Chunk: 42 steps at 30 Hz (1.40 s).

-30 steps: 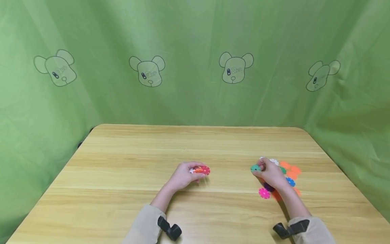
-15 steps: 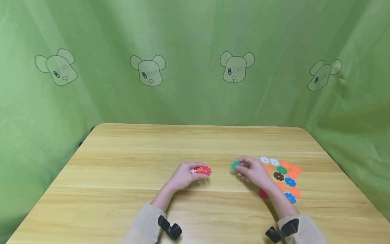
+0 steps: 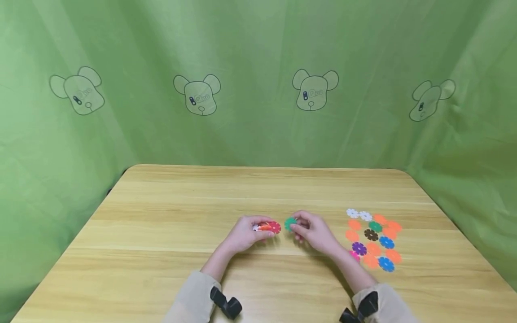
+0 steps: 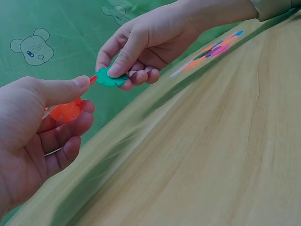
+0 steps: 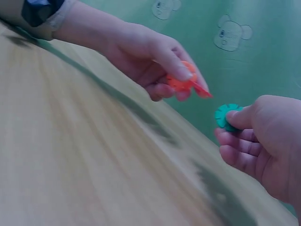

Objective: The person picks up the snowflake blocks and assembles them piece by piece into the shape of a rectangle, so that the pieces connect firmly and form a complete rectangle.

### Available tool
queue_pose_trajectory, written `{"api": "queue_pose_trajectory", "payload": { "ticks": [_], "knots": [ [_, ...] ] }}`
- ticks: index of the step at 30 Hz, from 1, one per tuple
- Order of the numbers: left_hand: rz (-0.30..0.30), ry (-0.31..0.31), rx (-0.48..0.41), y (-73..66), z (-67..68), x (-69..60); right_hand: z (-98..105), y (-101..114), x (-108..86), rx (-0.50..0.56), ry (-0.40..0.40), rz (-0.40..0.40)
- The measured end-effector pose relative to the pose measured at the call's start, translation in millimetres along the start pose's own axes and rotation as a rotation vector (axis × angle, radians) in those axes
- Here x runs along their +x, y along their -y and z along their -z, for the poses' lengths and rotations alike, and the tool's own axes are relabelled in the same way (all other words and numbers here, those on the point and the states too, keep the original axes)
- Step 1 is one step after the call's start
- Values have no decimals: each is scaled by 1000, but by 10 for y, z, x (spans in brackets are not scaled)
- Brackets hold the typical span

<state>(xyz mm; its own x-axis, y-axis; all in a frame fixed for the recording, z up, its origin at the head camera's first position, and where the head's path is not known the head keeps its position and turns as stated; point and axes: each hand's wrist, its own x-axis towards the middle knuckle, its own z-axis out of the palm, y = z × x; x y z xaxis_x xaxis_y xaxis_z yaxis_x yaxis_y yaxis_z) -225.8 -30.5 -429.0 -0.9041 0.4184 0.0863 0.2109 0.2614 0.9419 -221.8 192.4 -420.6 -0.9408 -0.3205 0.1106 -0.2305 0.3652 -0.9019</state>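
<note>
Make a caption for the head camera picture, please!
Left hand grips colorful discs; right hand pinches a green disc close by.

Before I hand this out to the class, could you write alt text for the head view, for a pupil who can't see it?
A person's right hand holds a green disc close to, but apart from, a red disc in the left hand, above a wooden table. Loose coloured discs lie to the right; green cloth hangs behind.

This is a curtained-off booth: green fabric curtains [image 3: 250, 139] printed with outlined bear faces [image 3: 200, 101] surround a pale wood-grain surface [image 3: 181, 193].
</note>
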Motion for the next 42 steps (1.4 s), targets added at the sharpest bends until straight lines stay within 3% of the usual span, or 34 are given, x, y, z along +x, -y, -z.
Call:
{"api": "queue_pose_trajectory", "payload": {
  "ticks": [16,23,29,35,42],
  "knots": [
    [-41,14,21,-3,-4,-9,-172,37,-52,68,-79,87],
    [-44,53,24,-288,42,-142,-212,117,-101,99,-56,102],
    [-70,61,39,-37,8,-38,-224,226,-144,106,-52,99],
    [-87,50,123,-40,6,-36,-246,360,-187,63,-51,104],
    [-86,55,170,-63,-39,-31,-275,245,-160,80,-33,95]
  ]
}}
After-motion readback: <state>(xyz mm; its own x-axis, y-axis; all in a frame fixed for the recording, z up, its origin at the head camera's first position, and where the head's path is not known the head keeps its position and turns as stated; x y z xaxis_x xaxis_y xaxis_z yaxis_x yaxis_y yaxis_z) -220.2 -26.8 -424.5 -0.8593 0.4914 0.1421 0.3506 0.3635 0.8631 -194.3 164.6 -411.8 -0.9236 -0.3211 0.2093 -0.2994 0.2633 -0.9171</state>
